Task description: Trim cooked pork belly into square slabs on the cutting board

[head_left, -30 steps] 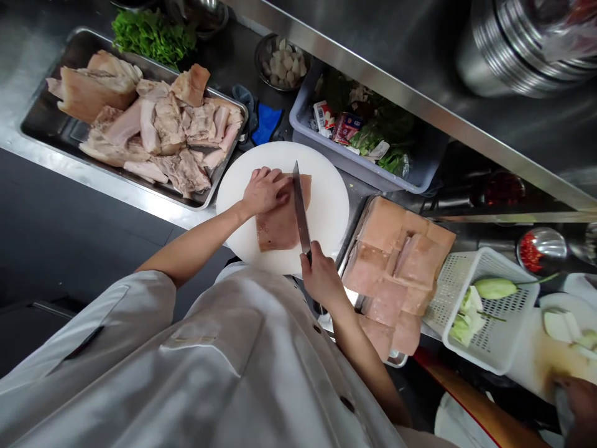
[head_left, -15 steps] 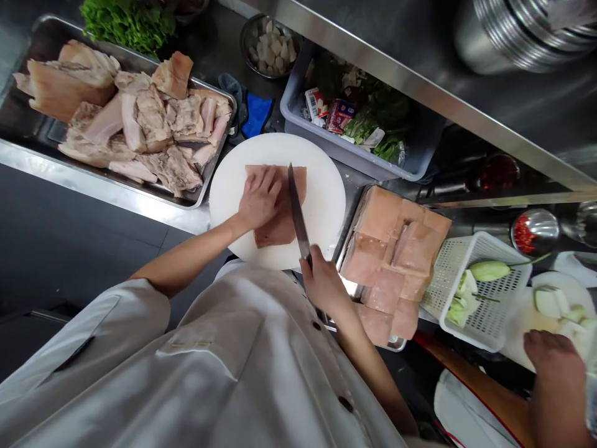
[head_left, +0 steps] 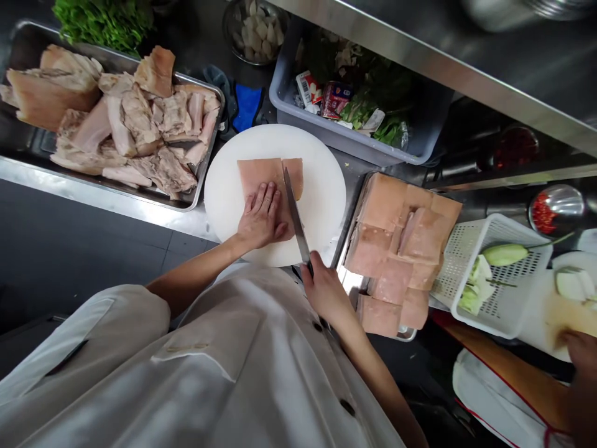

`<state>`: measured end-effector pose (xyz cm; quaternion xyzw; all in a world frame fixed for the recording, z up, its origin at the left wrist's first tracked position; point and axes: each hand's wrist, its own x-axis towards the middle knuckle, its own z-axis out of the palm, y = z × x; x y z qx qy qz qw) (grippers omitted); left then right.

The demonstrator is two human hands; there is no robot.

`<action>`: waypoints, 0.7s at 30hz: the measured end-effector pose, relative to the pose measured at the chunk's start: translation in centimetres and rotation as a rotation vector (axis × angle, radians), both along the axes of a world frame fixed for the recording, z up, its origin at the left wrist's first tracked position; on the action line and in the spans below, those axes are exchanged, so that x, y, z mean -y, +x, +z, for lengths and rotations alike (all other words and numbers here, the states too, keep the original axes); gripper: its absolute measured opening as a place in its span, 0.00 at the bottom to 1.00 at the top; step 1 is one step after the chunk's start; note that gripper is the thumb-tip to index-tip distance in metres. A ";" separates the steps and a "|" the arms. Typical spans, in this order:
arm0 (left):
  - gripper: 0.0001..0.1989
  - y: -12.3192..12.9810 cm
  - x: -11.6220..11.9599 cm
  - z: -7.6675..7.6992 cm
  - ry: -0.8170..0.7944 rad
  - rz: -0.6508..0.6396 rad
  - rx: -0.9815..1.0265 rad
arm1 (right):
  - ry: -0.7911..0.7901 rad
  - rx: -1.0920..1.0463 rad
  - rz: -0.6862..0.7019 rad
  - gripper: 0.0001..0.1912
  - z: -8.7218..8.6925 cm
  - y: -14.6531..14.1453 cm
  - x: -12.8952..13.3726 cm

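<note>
A slab of pork with its skin up lies on the round white cutting board. My left hand rests flat on the slab's lower part, its fingers stretched out and pointing away from me. The handle of a long kitchen knife is in my right hand, which is closed around it. The blade runs along a cut near the slab's right side, its tip just below the far edge. Right of that cut is a narrower piece of pork.
A metal tray of trimmed pork pieces stands left, another tray with skin-on slabs right. Behind is a grey bin with scraps. A white basket and a co-worker's hand are far right. A metal shelf edge crosses above.
My left hand has slid toward me on the slab and its fingers lie flatter. The knife tip has shifted slightly left, and a cut now shows at the slab's far edge.
</note>
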<state>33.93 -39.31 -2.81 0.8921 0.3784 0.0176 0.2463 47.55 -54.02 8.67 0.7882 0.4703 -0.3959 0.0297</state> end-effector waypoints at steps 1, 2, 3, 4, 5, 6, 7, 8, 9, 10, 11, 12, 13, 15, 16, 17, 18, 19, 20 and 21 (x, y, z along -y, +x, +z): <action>0.49 0.0 0.0 0.1 -0.001 -0.004 -0.006 | -0.018 0.005 0.003 0.13 -0.2 -0.1 0.4; 0.49 0.0 0.0 0.1 0.001 -0.004 -0.007 | -0.005 0.008 0.006 0.13 -0.7 -0.2 -0.1; 0.49 -0.1 0.0 0.0 0.007 -0.004 -0.002 | 0.034 0.005 0.008 0.14 -1.5 -0.2 -1.3; 0.48 -0.2 0.0 -0.2 0.016 0.000 0.005 | 0.085 -0.001 0.008 0.15 -2.4 -0.1 -3.0; 0.48 -0.2 0.0 -0.4 0.026 0.004 0.013 | 0.138 -0.012 0.006 0.16 -3.1 0.1 -4.7; 0.48 -0.3 0.1 -0.6 0.034 0.005 0.020 | 0.171 -0.023 0.001 0.18 -3.7 0.2 -6.2; 0.48 -0.3 0.1 -0.8 0.041 0.005 0.023 | 0.200 -0.031 -0.004 0.19 -4.1 0.3 -7.1; 0.48 -0.3 0.1 -0.9 0.047 0.007 0.022 | 0.215 -0.035 -0.007 0.19 -4.1 0.4 -7.1; 0.48 -0.2 0.1 -0.9 0.049 0.010 0.016 | 0.214 -0.034 -0.009 0.19 -3.8 0.3 -6.3; 0.48 -0.2 0.2 -0.9 0.049 0.015 0.006 | 0.195 -0.028 -0.011 0.18 -3.3 0.2 -4.7; 0.48 -0.1 0.2 -0.8 0.045 0.017 -0.006 | 0.165 -0.024 -0.008 0.16 -2.8 0.0 -2.7; 0.48 0.0 0.2 -0.6 0.038 0.017 -0.016 | 0.106 -0.009 -0.013 0.15 -2.4 -0.2 -0.6; 0.48 0.1 0.2 -0.5 0.030 0.015 -0.023 | 0.052 -0.005 -0.010 0.14 -2.1 -0.4 1.1; 0.47 0.1 0.2 -0.2 0.019 0.008 -0.029 | 0.000 0.005 -0.001 0.14 -2.4 -0.7 2.4; 0.47 0.1 0.2 -0.2 0.017 0.008 -0.028 | 0.016 0.005 0.007 0.15 -3.0 -0.7 1.7; 0.47 0.0 0.1 -0.3 0.020 0.012 -0.024 | 0.053 0.005 0.011 0.16 -3.7 -0.6 0.1; 0.46 0.0 0.1 -0.3 0.024 0.017 -0.016 | 0.107 0.004 0.014 0.18 -4.4 -0.4 -2.0; 0.46 -0.1 0.1 -0.5 0.030 0.021 -0.006 | 0.169 -0.003 0.009 0.20 -5.1 -0.2 -4.3; 0.46 -0.1 0.2 -0.6 0.037 0.025 0.005 | 0.214 -0.007 -0.002 0.22 -5.7 0.0 -6.4; 0.46 -0.2 0.2 -0.7 0.042 0.029 0.014 | 0.248 -0.013 -0.012 0.23 -6.0 0.1 -7.8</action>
